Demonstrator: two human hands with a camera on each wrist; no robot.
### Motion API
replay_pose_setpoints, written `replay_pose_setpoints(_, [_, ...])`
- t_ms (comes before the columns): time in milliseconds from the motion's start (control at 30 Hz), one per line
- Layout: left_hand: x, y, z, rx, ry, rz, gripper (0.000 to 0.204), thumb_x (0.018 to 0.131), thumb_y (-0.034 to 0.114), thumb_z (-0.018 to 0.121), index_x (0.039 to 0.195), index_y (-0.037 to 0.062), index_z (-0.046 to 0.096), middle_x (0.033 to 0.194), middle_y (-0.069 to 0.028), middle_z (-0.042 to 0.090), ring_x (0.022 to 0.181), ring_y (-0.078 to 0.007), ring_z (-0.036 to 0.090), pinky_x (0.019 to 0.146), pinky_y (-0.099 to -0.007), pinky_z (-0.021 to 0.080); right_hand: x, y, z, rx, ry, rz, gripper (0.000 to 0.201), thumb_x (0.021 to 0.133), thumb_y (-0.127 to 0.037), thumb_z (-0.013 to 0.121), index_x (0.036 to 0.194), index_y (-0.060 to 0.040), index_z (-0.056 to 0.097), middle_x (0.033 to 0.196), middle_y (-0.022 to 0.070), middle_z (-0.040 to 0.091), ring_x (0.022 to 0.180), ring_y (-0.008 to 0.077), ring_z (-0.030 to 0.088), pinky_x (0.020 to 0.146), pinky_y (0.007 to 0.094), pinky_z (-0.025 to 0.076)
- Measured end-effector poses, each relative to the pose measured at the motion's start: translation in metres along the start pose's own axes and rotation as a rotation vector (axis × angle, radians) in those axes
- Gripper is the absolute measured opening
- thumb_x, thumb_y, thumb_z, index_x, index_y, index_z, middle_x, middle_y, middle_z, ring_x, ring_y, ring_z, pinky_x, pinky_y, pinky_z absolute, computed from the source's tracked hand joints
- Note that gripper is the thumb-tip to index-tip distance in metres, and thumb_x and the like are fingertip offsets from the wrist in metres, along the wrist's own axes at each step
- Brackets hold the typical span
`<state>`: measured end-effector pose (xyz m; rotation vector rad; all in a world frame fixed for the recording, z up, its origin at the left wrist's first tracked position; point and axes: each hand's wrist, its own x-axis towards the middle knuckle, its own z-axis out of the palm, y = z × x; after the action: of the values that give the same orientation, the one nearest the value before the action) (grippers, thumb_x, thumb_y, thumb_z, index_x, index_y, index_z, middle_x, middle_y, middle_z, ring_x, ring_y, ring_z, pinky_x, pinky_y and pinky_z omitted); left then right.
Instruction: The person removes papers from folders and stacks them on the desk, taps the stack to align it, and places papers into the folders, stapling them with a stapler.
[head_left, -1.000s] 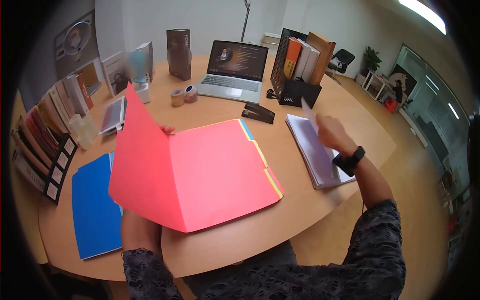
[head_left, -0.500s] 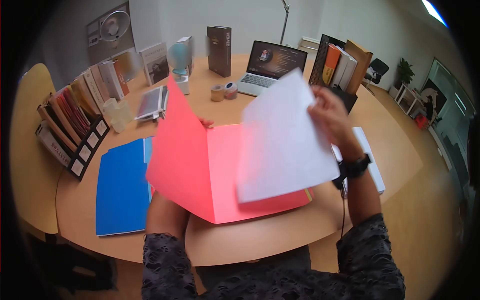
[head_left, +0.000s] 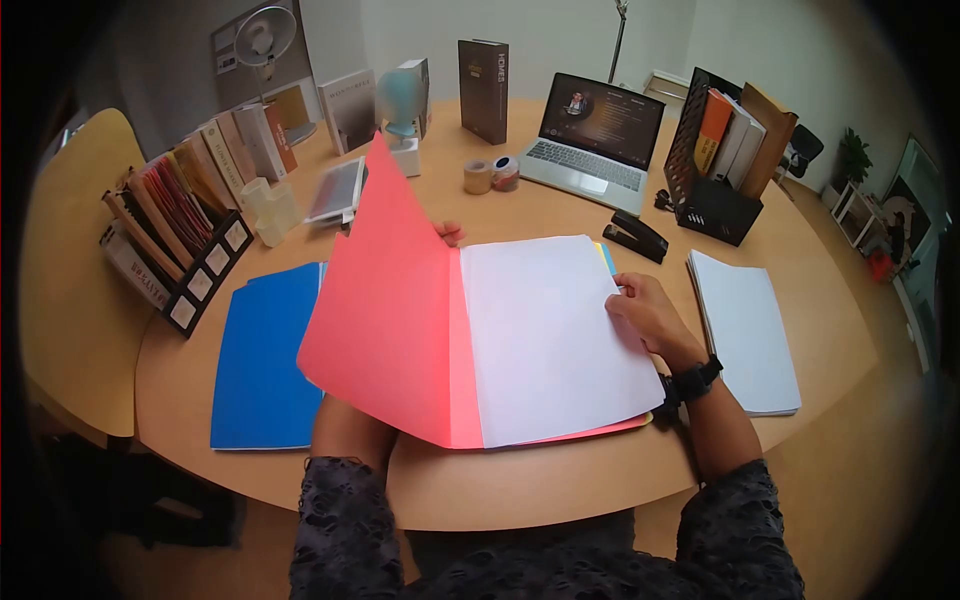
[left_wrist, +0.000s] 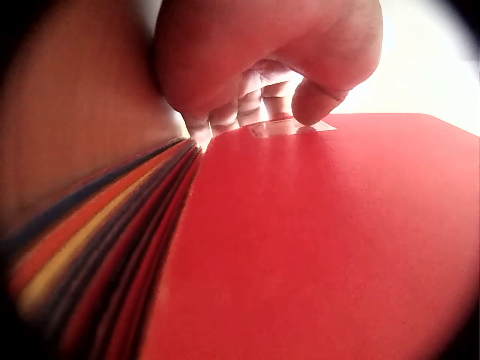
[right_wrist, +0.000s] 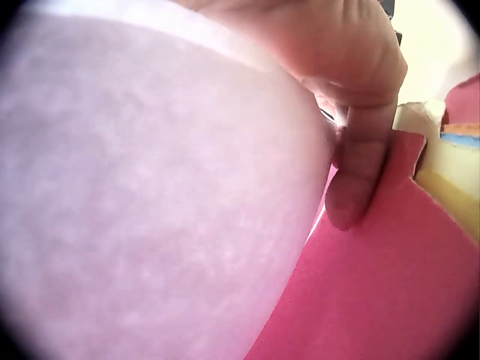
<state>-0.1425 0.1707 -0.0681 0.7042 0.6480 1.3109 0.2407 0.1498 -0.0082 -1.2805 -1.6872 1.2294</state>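
A red file folder [head_left: 385, 310] lies spread on the table in front of me, its left cover tilted up. My left hand [left_wrist: 270, 60] holds that cover, thumb on its face beside a small clear strip [left_wrist: 281, 128]; in the head view only its fingertips show past the cover's far edge. A white sheet of paper [head_left: 560, 340] covers most of the folder's right side. At the sheet's right edge, my right hand [head_left: 648, 312] pinches it between thumb and fingers. Yellow and blue tabbed edges [head_left: 606, 258] peek out beneath.
Blue folders [head_left: 268, 360] lie at left, a stack of white paper [head_left: 750, 335] at right. Farther back are a stapler [head_left: 636, 236], tape rolls [head_left: 478, 177], a laptop [head_left: 590, 150], a black file holder [head_left: 720, 205] and a row of books [head_left: 225, 160].
My right hand has brought a white sheet leftward from the paper stack onto the open folder's right side. My left hand has kept the red cover raised. The head view has turned left.
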Motion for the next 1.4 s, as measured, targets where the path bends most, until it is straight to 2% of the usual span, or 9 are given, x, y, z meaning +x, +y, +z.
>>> replay_pose_setpoints(33, [-0.002, -0.005, -0.001, 0.052, -0.090, 0.194, 0.031, 0.097, 0.029, 0.053, 0.114, 0.0045, 0.062, 0.123, -0.0150, 0.061, 0.127, -0.0289, 0.051, 0.104, -0.0455, 0.045, 0.003, 0.006, 0.000, 0.006, -0.005, 0.003, 0.032, 0.080, 0.001, 0.059, 0.110, 0.0108, 0.060, 0.082, 0.0070, 0.063, 0.069, 0.0109, 0.058, 0.059, 0.0243, 0.045])
replay_pose_setpoints(533, [0.016, -0.016, -0.020, 0.112, -0.287, 0.395, 0.029, 0.096, 0.026, 0.055, 0.112, 0.0031, 0.062, 0.121, -0.0157, 0.062, 0.123, -0.0320, 0.053, 0.108, -0.0448, 0.041, -0.005, 0.005, 0.019, 0.069, -0.035, -0.066, 0.035, 0.080, -0.002, 0.058, 0.113, 0.0111, 0.059, 0.084, 0.0076, 0.062, 0.070, 0.0117, 0.057, 0.061, 0.0253, 0.045])
replay_pose_setpoints(667, [0.006, -0.012, -0.009, 0.108, -0.308, 0.416, 0.026, 0.096, 0.023, 0.055, 0.110, 0.0017, 0.062, 0.119, -0.0160, 0.062, 0.121, -0.0326, 0.055, 0.108, -0.0431, 0.041, -0.010, -0.005, 0.016, -0.039, -0.067, -0.066, 0.025, 0.082, -0.008, 0.059, 0.101, 0.0090, 0.061, 0.081, 0.0072, 0.061, 0.070, 0.0119, 0.056, 0.062, 0.0262, 0.046])
replay_pose_setpoints(767, [0.000, -0.010, -0.001, 0.124, -0.189, 0.394, 0.026, 0.097, 0.021, 0.053, 0.110, 0.0002, 0.062, 0.118, -0.0164, 0.062, 0.118, -0.0317, 0.056, 0.106, -0.0403, 0.043, -0.009, -0.009, 0.011, -0.150, -0.085, -0.037, 0.019, 0.083, -0.011, 0.059, 0.090, 0.0066, 0.060, 0.077, 0.0060, 0.059, 0.067, 0.0117, 0.055, 0.060, 0.0281, 0.045])
replay_pose_setpoints(833, [0.002, -0.013, 0.006, 0.223, -0.011, 0.432, 0.036, 0.100, 0.033, 0.051, 0.108, -0.0009, 0.060, 0.113, -0.0193, 0.064, 0.103, -0.0266, 0.063, 0.092, -0.0367, 0.051, -0.004, -0.003, 0.007, -0.176, -0.094, -0.017, 0.017, 0.083, -0.011, 0.059, 0.085, 0.0056, 0.059, 0.075, 0.0054, 0.058, 0.066, 0.0115, 0.054, 0.058, 0.0291, 0.045])
replay_pose_setpoints(967, [0.006, -0.019, 0.011, 0.061, -0.105, 0.447, 0.051, 0.102, 0.046, 0.041, 0.107, -0.0012, 0.060, 0.109, -0.0186, 0.065, 0.093, -0.0230, 0.062, 0.085, -0.0332, 0.050, -0.002, -0.001, 0.008, -0.107, -0.094, -0.074, 0.016, 0.083, -0.010, 0.058, 0.083, 0.0059, 0.058, 0.072, 0.0041, 0.057, 0.065, 0.0102, 0.052, 0.057, 0.0301, 0.043])
replay_pose_setpoints(1033, [0.009, -0.020, 0.013, 0.121, -0.124, 0.554, 0.061, 0.102, 0.053, 0.032, 0.107, -0.0006, 0.060, 0.105, -0.0179, 0.066, 0.089, -0.0218, 0.061, 0.082, -0.0324, 0.049, -0.004, -0.004, 0.009, -0.129, -0.094, -0.067, 0.016, 0.083, -0.010, 0.058, 0.083, 0.0063, 0.058, 0.072, 0.0040, 0.057, 0.065, 0.0098, 0.052, 0.057, 0.0301, 0.043])
replay_pose_setpoints(1267, [0.012, -0.014, 0.007, 0.109, -0.074, 0.456, 0.050, 0.102, 0.046, 0.042, 0.106, 0.0002, 0.061, 0.103, -0.0186, 0.065, 0.087, -0.0230, 0.061, 0.081, -0.0329, 0.050, 0.006, 0.012, 0.008, -0.071, -0.073, -0.124, 0.016, 0.082, -0.009, 0.059, 0.082, 0.0066, 0.058, 0.071, 0.0041, 0.056, 0.065, 0.0103, 0.051, 0.057, 0.0301, 0.043])
replay_pose_setpoints(1400, [0.014, -0.015, 0.005, 0.041, -0.196, 0.443, 0.049, 0.101, 0.046, 0.045, 0.104, -0.0002, 0.060, 0.102, -0.0192, 0.065, 0.088, -0.0237, 0.060, 0.083, -0.0329, 0.049, 0.000, 0.002, 0.010, -0.114, -0.068, -0.114, 0.016, 0.081, -0.010, 0.059, 0.081, 0.0066, 0.057, 0.069, 0.0036, 0.053, 0.064, 0.0102, 0.049, 0.057, 0.0303, 0.042])
